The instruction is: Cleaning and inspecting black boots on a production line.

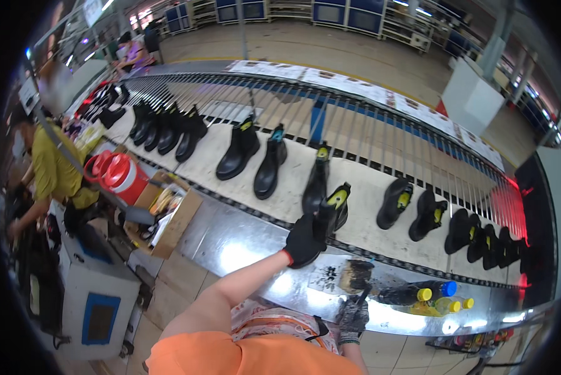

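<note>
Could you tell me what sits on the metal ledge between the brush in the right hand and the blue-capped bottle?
In the head view, a dark bottle with a yellow cap lies between the brush, held by the right hand, and the blue-capped bottle.

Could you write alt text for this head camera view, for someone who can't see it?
A person's gloved left hand grips a black boot on a conveyor belt lined with black boots and shoes. The gloved right hand holds a brush over a shiny metal ledge beside capped bottles. Another worker in a yellow shirt stands at left.
</note>
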Motion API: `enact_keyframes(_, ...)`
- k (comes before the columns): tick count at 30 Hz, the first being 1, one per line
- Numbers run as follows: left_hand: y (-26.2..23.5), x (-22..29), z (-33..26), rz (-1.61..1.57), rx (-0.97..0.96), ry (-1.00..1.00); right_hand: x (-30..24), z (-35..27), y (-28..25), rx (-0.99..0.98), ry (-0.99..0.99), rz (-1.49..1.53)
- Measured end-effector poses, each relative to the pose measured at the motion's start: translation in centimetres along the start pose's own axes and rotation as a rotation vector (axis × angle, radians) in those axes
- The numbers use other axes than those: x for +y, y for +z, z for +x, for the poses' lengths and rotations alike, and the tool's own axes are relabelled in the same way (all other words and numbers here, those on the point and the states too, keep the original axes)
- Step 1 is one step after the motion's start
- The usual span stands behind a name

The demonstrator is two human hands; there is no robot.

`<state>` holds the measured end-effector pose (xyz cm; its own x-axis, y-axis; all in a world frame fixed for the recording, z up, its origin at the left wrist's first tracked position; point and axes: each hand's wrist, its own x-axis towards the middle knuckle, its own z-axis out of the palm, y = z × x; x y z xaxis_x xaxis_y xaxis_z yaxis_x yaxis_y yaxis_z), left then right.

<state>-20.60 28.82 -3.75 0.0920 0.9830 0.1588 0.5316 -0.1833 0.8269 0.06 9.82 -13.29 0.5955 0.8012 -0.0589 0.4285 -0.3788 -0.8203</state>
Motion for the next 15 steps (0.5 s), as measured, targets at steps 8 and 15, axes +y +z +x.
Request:
enact_keyframes(8, -7.3, -3.0, -11.7, 0.285, 0.247, -0.230, -2.3, -1.0, -0.8, -0.090, -0.055, 0.539)
enact_keyframes(15, -8.8, -9.2, -13.0, -0.403, 0.123, -0.337, 1.2, -1.6, -1.5, -0.295, 0.237, 0.768)
